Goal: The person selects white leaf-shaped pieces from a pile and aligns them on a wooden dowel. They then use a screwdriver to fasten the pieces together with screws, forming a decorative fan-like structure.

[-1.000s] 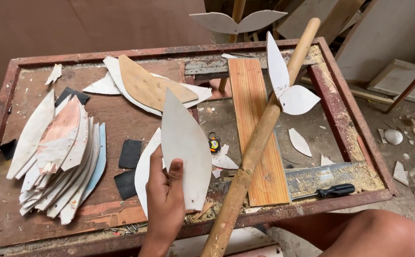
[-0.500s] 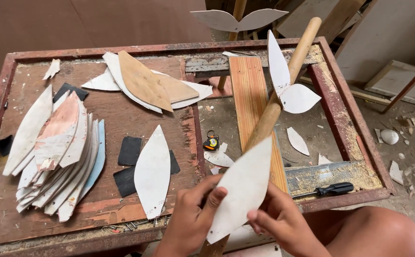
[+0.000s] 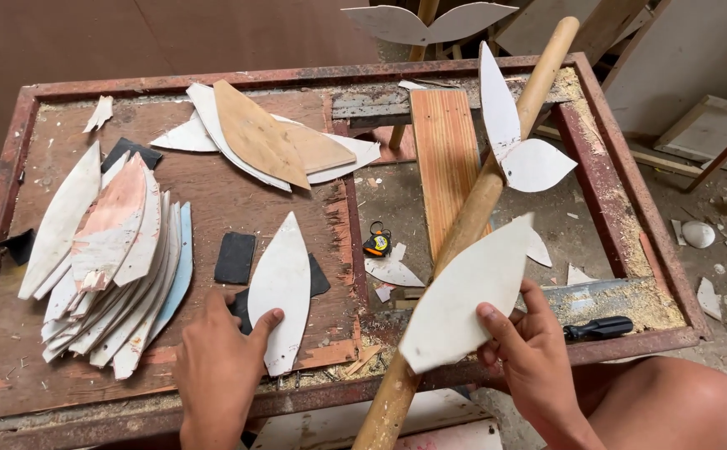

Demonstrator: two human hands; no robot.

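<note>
My right hand [image 3: 528, 350] holds a white leaf-shaped cutout [image 3: 468, 296] against a long wooden pole [image 3: 472, 217] that leans across the workbench. Two more white leaf cutouts [image 3: 518, 142] are fixed higher up the pole. My left hand [image 3: 218, 367] rests on the bench, its thumb on another white leaf cutout [image 3: 282, 287] that lies flat over black sanding pads [image 3: 235, 257].
A fanned stack of leaf cutouts [image 3: 101, 258] lies at the left of the rusty-framed bench [image 3: 13, 158]. More cutouts and a brown one [image 3: 263, 142] lie at the back. A plank [image 3: 443, 158], a small tape measure [image 3: 378, 242] and a black-handled screwdriver [image 3: 601, 327] lie at the right.
A second ago my left hand held one cutout upright; that now lies flat. Both hands then held a cutout at the pole; now only the right does, and the left has moved to the flat cutout.
</note>
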